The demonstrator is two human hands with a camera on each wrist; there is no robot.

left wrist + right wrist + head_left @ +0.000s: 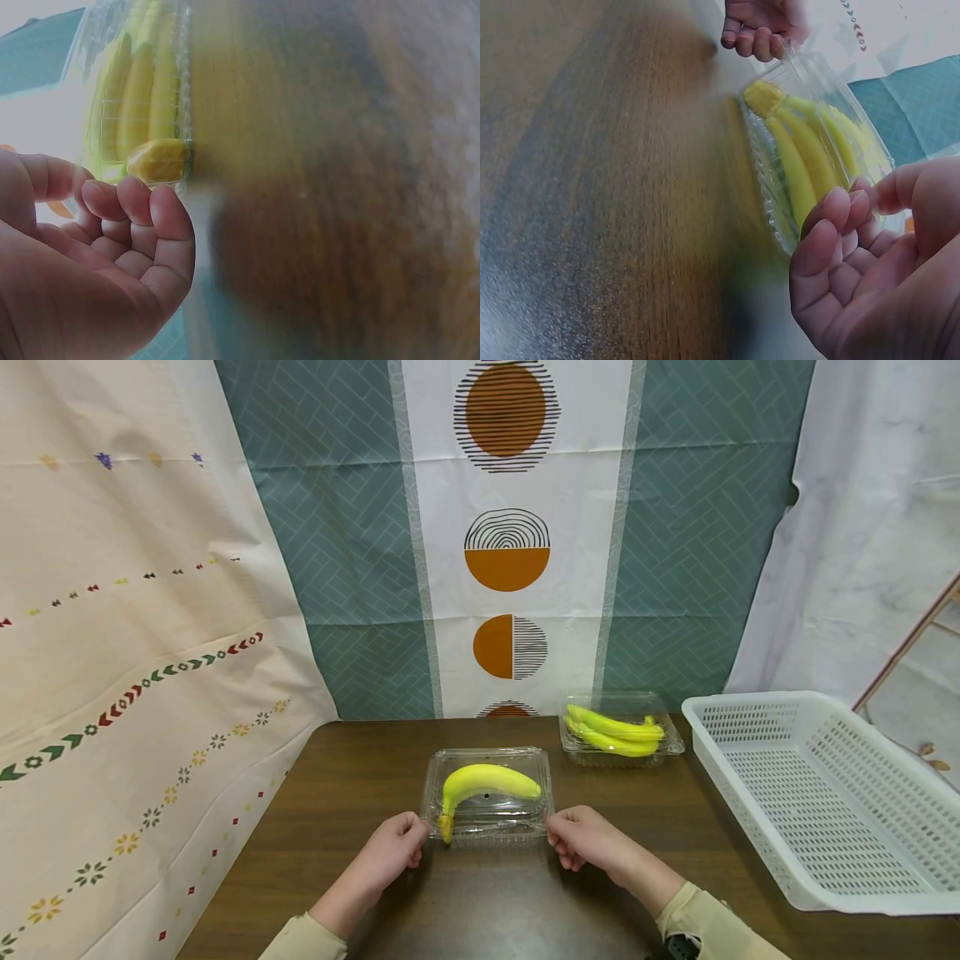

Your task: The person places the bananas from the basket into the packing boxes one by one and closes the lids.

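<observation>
A clear plastic clamshell box (491, 753) sits on the brown table, with a bunch of yellow bananas (487, 778) inside. In the left wrist view several bananas (137, 101) show through the plastic wall, their stem end towards the left hand. At the box's front left corner my left hand (392, 845) pinches the edge between thumb and forefinger, the other fingers curled. My right hand (591, 841) pinches the front right corner in the same way. The right wrist view shows the right hand (885, 262) near and the left hand (765, 28) beyond.
A second clear plastic box (618, 702) with bananas (611, 727) stands at the table's back right. To its right is a large white perforated basket (795, 806). The brown table (480, 902) meets hanging cloths (360, 668) at the back and left.
</observation>
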